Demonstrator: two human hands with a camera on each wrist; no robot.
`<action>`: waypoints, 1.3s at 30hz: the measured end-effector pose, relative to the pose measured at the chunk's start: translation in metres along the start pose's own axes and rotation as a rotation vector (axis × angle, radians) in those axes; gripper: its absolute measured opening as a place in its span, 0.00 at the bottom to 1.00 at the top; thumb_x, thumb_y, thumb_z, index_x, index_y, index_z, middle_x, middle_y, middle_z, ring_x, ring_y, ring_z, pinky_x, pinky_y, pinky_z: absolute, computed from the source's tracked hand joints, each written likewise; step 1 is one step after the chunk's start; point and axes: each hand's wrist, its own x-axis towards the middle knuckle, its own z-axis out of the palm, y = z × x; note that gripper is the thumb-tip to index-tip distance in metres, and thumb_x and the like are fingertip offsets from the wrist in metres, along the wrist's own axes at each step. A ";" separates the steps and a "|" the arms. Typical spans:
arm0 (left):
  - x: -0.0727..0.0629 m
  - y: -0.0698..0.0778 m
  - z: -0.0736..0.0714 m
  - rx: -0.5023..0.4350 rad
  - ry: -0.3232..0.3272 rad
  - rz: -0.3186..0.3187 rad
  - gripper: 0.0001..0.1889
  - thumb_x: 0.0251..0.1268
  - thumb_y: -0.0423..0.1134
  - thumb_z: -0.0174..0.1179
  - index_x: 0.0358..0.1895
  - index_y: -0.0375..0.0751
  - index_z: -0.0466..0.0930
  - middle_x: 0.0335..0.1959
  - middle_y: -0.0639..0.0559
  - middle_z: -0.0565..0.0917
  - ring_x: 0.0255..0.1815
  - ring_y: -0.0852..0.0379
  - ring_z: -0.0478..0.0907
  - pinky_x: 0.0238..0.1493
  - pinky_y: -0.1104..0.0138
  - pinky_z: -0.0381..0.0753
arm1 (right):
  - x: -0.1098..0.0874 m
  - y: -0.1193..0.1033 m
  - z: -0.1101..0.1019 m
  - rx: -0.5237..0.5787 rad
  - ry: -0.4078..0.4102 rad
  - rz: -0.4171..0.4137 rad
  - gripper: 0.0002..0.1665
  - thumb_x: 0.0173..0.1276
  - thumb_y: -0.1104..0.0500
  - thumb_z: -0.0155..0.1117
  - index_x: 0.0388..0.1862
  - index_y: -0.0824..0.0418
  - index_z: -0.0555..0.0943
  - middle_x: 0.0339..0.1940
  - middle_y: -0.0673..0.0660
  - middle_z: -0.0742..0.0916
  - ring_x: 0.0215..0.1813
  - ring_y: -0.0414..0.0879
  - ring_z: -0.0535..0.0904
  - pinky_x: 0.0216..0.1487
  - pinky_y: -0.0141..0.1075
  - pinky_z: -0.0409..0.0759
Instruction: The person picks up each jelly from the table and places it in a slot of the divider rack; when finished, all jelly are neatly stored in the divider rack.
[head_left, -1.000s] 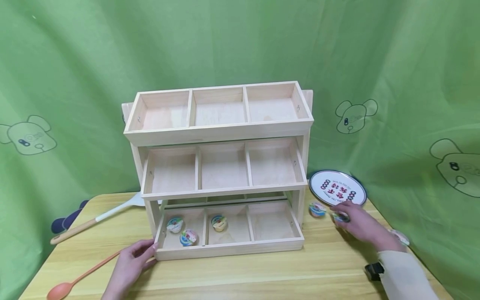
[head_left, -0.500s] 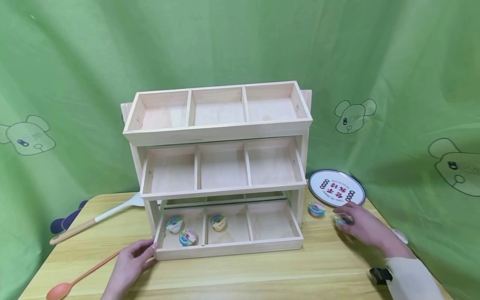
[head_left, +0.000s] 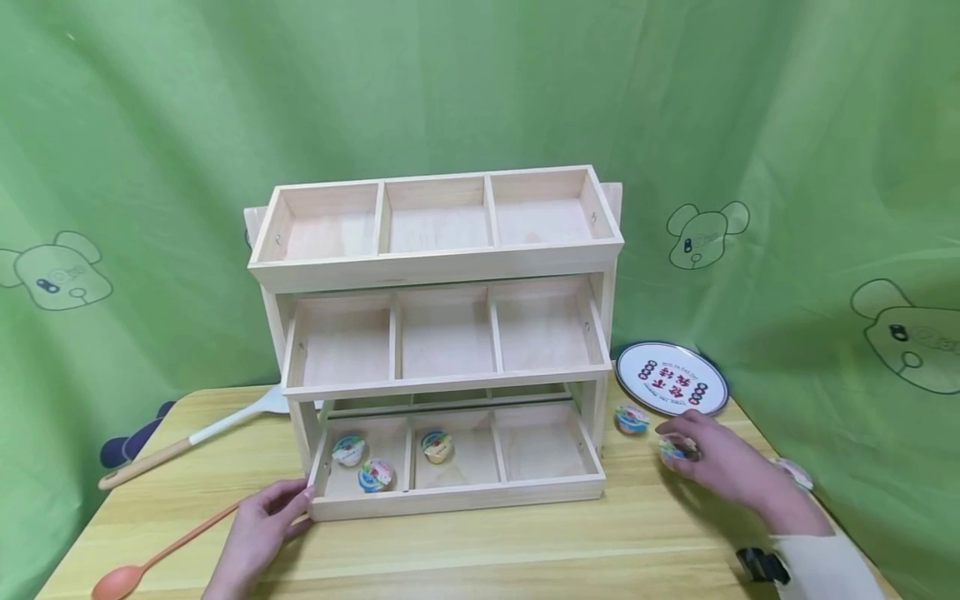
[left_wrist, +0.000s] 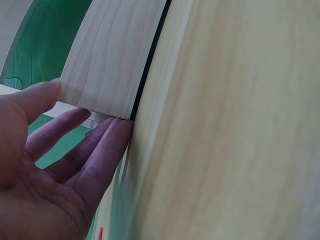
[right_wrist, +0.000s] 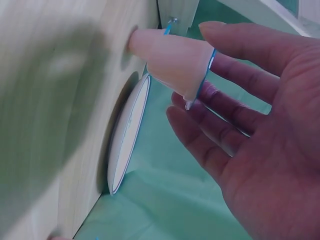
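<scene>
Grabbing a cup looks like the step in hand imo: right fingers are pinching one jelly cup, seemingly lifted off the tabletop, with another cup just beside their tips. Left fingers touch the corner of the bottom tray, can't tell if they're really gripping. Next probably calls for a gentle carry leftward over the tray's edge.

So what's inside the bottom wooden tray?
Two little cups in the left compartment, another cup in the middle compartment. The front wall hides a narrow strip right behind it.
</scene>
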 end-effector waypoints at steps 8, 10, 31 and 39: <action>-0.001 0.002 0.000 -0.001 -0.002 -0.005 0.21 0.70 0.33 0.61 0.59 0.21 0.73 0.56 0.30 0.76 0.51 0.45 0.80 0.49 0.63 0.87 | -0.002 -0.012 0.000 -0.004 0.010 -0.023 0.25 0.58 0.59 0.75 0.53 0.66 0.81 0.50 0.61 0.81 0.48 0.60 0.79 0.52 0.63 0.80; -0.001 0.002 0.000 -0.001 -0.004 -0.007 0.21 0.70 0.33 0.60 0.59 0.21 0.73 0.56 0.30 0.75 0.51 0.45 0.80 0.49 0.63 0.87 | -0.002 -0.016 0.000 -0.010 0.012 -0.032 0.25 0.58 0.59 0.75 0.53 0.65 0.81 0.51 0.62 0.81 0.49 0.60 0.79 0.53 0.64 0.79; 0.001 0.001 0.000 0.001 0.001 -0.002 0.20 0.70 0.33 0.60 0.59 0.22 0.73 0.55 0.31 0.76 0.50 0.46 0.80 0.49 0.63 0.87 | 0.000 -0.049 -0.003 -0.039 -0.015 -0.073 0.24 0.56 0.59 0.76 0.52 0.62 0.82 0.45 0.52 0.81 0.45 0.51 0.79 0.51 0.56 0.83; 0.000 0.000 0.000 -0.001 -0.001 -0.009 0.20 0.70 0.32 0.60 0.60 0.22 0.73 0.57 0.31 0.75 0.53 0.45 0.78 0.49 0.63 0.86 | 0.000 -0.061 -0.002 -0.032 -0.007 -0.095 0.24 0.56 0.59 0.75 0.52 0.59 0.82 0.50 0.57 0.81 0.48 0.54 0.80 0.53 0.58 0.82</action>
